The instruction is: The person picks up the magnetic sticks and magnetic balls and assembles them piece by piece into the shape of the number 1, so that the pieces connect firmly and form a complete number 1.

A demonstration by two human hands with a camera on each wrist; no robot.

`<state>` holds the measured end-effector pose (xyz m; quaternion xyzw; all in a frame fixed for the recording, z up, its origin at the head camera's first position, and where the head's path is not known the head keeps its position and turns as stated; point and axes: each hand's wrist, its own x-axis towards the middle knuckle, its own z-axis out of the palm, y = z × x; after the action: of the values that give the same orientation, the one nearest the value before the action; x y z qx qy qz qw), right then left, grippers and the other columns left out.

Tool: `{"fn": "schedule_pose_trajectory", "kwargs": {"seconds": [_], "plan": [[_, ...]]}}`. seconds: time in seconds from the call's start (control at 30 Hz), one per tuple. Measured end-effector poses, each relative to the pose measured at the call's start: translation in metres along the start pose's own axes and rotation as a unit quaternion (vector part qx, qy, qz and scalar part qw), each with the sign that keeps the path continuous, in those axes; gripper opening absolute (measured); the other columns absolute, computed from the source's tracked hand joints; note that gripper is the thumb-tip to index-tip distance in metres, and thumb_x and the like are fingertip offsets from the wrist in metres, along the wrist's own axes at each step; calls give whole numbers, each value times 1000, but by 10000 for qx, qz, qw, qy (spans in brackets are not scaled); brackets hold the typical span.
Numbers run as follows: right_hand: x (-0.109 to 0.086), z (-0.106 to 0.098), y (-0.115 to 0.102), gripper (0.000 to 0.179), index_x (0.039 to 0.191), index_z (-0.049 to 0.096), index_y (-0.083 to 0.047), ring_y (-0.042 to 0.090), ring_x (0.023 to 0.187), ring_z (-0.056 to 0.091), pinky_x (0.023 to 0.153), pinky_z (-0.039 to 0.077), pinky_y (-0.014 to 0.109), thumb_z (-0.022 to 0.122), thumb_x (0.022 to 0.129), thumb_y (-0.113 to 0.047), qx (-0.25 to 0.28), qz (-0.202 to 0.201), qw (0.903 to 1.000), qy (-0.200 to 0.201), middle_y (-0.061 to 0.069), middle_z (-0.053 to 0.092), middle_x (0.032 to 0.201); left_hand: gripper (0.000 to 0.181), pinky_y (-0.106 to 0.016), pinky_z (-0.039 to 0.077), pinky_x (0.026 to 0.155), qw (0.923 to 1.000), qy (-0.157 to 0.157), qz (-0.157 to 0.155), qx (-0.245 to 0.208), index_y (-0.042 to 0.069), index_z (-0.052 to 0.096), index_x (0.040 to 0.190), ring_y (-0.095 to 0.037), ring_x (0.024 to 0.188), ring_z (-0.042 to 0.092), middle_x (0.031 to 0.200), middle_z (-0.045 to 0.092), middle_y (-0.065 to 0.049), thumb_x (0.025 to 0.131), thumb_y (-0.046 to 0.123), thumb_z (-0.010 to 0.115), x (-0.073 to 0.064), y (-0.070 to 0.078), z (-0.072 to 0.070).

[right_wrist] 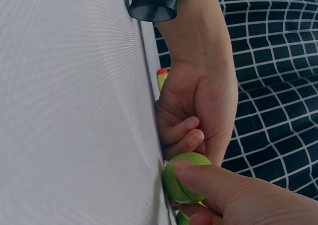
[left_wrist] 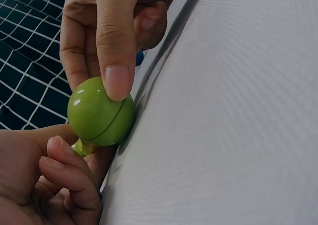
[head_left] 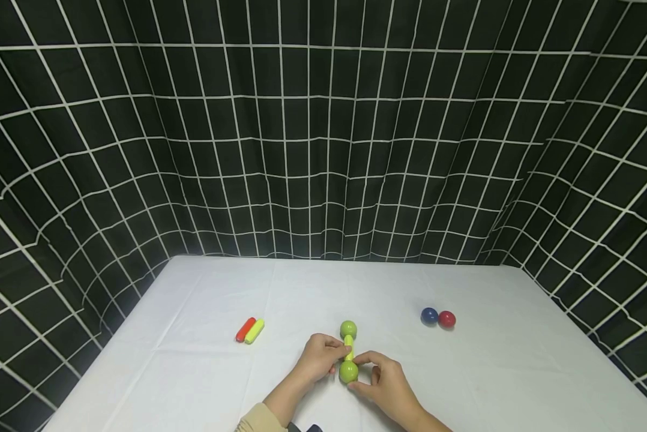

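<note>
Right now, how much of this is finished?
Seemingly done: the far green ball meets the held yellow stick. In hand: the left hand pinches that stick; the right hand grips the near green ball at its near end. Probably left: red stick, loose yellow stick, blue ball and red ball, lying aside.

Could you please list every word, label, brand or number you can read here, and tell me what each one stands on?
There are none that I can read in any view. The near green ball, far green ball, held yellow stick, loose yellow stick, red stick, blue ball and red ball show no legible lettering; the curtain shows only white grid lines.
</note>
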<state>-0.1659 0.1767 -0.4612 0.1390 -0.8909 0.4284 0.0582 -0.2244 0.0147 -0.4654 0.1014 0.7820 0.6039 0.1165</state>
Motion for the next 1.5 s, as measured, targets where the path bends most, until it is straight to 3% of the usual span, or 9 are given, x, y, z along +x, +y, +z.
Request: {"fn": "schedule_pose_trajectory", "kwargs": {"seconds": [0.37,0.8,1.2,1.5], "plan": [[0,0,0,33,99,64,-5,-4,42,34,39,31,11,79,71,-15,229,96,9997,-40,9,68,98,26,-10,33,38,10000,18,-19,9,-2,68,90,0,39,40,61,59,2,85,23,64,-2,1,0],[2,-1,1,35,99,65,-4,-4,42,34,38,30,10,77,73,-25,468,366,9982,-112,6,69,91,27,-10,33,37,10000,39,-6,-8,0,69,89,0,38,39,57,57,2,85,26,65,-1,0,-1],[0,-2,2,35,99,66,-4,-4,42,34,39,30,11,78,73,-24,631,336,9974,-34,11,69,97,26,-10,35,38,9997,-26,-94,-229,-2,68,88,1,39,42,71,65,-2,84,24,65,1,-2,-1],[1,-1,2,36,100,66,-4,-4,43,35,38,32,12,78,72,-24,598,391,9974,-62,10,69,96,26,-12,38,41,9999,-69,138,-69,-1,69,92,-1,43,46,75,70,-5,86,23,62,1,-3,-20]]}}
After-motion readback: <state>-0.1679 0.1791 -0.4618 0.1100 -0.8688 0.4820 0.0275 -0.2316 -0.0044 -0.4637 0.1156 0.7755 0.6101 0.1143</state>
